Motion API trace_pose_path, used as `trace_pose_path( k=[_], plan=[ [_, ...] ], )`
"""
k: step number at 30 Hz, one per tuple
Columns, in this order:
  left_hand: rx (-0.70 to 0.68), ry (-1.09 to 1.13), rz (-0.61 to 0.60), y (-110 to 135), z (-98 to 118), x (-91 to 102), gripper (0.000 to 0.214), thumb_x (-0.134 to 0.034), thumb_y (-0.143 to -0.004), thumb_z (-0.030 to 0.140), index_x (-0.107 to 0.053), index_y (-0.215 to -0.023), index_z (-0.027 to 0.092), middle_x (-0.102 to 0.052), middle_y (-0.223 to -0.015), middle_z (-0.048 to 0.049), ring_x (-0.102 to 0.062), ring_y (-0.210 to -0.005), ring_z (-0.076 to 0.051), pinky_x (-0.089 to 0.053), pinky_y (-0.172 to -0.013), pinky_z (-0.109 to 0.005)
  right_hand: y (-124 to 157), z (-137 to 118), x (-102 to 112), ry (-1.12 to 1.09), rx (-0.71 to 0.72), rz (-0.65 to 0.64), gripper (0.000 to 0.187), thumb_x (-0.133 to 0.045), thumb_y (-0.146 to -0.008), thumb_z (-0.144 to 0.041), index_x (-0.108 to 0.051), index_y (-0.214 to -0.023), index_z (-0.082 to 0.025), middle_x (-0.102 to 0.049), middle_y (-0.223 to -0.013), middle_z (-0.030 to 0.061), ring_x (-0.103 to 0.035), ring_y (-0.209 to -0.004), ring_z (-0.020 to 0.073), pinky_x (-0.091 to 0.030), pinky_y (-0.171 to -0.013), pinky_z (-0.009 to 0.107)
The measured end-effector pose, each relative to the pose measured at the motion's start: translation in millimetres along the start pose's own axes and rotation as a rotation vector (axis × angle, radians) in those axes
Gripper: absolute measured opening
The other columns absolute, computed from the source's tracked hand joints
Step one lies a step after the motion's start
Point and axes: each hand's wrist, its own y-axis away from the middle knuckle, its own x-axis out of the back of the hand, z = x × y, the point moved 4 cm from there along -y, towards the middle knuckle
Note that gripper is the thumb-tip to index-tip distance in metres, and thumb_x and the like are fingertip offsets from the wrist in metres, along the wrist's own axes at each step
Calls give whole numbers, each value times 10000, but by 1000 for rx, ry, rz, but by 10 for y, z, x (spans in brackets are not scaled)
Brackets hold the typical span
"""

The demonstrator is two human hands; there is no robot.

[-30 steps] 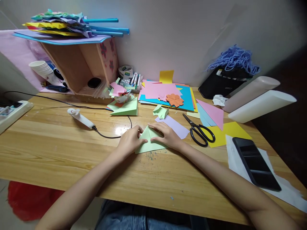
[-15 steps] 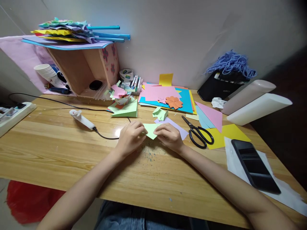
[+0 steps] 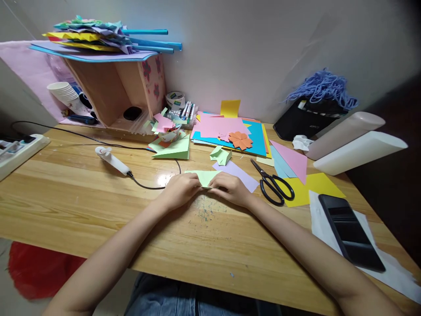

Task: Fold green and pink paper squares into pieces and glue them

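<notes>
- Left hand [image 3: 179, 191]: fingers curled and pinched on the left end of a folded light-green paper sheet [image 3: 204, 177], knuckles resting low over the table.
- Right hand [image 3: 232, 188]: fingers bent and closed on the right end of the same green sheet; thumb hidden under the paper.
- Green sheet sits mid-table, between the two hands, its far edge lifted slightly off the light wooden tabletop [image 3: 82, 206]; a pointed flap faces the near side.
- Just beyond the right hand: a flat pale-lilac paper rectangle [image 3: 241, 173], touching or partly under the green sheet; cannot tell which.
- Right of that: black-handled scissors [image 3: 272, 184], blades closed, lying flat, near the right hand but apart from it.
- Further right: yellow paper sheet [image 3: 315, 186] and a pink paper triangle [image 3: 291, 158].
- Near right: black smartphone [image 3: 348, 230], screen up, on a white paper sheet [image 3: 391, 263].
- Far centre: stack of coloured paper sheets [image 3: 230, 129] with an orange paper flower [image 3: 240, 140] on top; a small crumpled green paper piece [image 3: 220, 155] lies just nearer than the stack.
- Left of the hands: white corded glue pen [image 3: 112, 160], its black cable looping toward the left hand.
- Far left: tilted wooden box [image 3: 112, 92] with papers piled on top.
</notes>
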Motion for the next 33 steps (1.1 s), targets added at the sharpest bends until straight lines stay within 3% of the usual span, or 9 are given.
trace_pose_path(
  k=[6,10,16,20,28,33],
  plan=[
    [145,192,61,-22,-84,-82,266,-413,-870,361,-592,-799,177,-582,-799,-31,-527,-703,-140,-359,-598,-239,-41,50,42,-10,-166,5,202,-482,-863,-326,-555,-736,-186,-569,-771,43,-495,-767,165,-399,-702,303],
    [124,289,58,-18,-72,-79,199,-516,-813,368,-621,-867,206,-574,-868,-16,-532,-723,-127,-370,-619,-226,-35,48,42,-15,-164,-26,196,-531,-830,-352,-541,-725,-188,-542,-776,37,-476,-770,164,-380,-690,289],
    [248,324,19,-21,-157,-86,257,-480,-832,368,-637,-747,183,-625,-781,-26,-541,-697,-140,-351,-607,-238,-33,104,56,25,-281,38,304,-562,-801,-393,-471,-604,-180,-505,-681,10,-455,-688,148,-345,-654,276],
    [327,225,45,-25,-164,-121,243,-454,-846,350,-591,-737,183,-630,-771,-31,-545,-706,-160,-333,-588,-250,-36,147,45,104,-372,58,291,-545,-814,-389,-456,-630,-182,-510,-689,8,-444,-695,153,-324,-645,272],
    [471,34,56,-10,-75,-171,226,-415,-867,354,-542,-803,179,-615,-832,-55,-566,-734,-188,-337,-600,-269,-35,85,-1,286,-420,72,249,-499,-848,-354,-461,-666,-189,-533,-709,19,-459,-727,173,-313,-662,282],
    [462,38,78,0,-104,-146,257,-437,-852,399,-533,-754,181,-610,-804,-42,-560,-730,-183,-331,-593,-269,-46,64,-19,288,-399,74,255,-485,-858,-346,-465,-656,-191,-557,-677,17,-473,-675,166,-324,-671,281]
  ],
)
